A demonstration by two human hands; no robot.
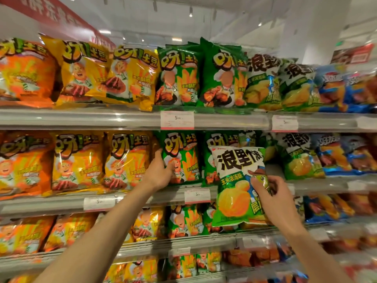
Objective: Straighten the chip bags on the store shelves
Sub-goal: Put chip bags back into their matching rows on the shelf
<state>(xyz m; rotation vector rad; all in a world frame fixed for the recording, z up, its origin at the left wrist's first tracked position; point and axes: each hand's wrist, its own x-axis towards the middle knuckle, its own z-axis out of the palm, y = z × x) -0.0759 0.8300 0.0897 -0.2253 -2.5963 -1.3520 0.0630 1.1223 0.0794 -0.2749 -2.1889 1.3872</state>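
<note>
Head view: left hand (160, 172) gripping glossy green foil chip bag (181, 158) by its edge to square it; right hand (274, 198) pinching white-and-green crinkled chip bag (237, 185) clear of shelf rail (142, 198), likely for reseating.

On the second shelf (318, 183) we see one open slot, just behind the white-and-green bag (236, 184) held out in front of it; a hand could reach in there. Green bags (216, 158) flank it on the left, another white-and-green bag (299, 158) on the right. Elsewhere the rows stand packed edge to edge (price tags (197, 196) line the rails).
</note>
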